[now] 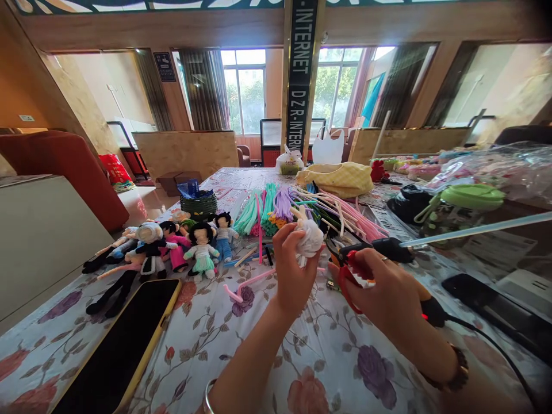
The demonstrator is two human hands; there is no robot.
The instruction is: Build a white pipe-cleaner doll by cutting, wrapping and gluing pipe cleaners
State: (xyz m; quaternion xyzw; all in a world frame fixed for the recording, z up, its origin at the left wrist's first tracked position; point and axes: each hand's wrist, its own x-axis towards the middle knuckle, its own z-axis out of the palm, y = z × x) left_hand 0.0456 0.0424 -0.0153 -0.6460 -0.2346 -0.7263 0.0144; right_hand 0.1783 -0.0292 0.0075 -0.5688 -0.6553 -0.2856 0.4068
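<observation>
In the head view, my left hand [294,273] is raised above the table, its fingers closed round a white fuzzy ball [310,240] that looks wound from pipe cleaner. A pale stub sticks up from the ball's top. Just to the right, my right hand [383,284] grips red-handled cutters [347,282]. Their dark jaws point up toward the ball, apart from it as far as I can see. Behind and under my right hand lies a glue gun [388,248] with a long translucent glue stick [478,230]; the hand hides part of it.
Bundles of coloured pipe cleaners [282,207] lie ahead. Several small dolls [202,250] sit left, beside a phone in a yellow case [166,322]. A green-lidded jar [470,198] and a dark phone [487,302] are right. The glue gun's cord [487,333] runs along the right side.
</observation>
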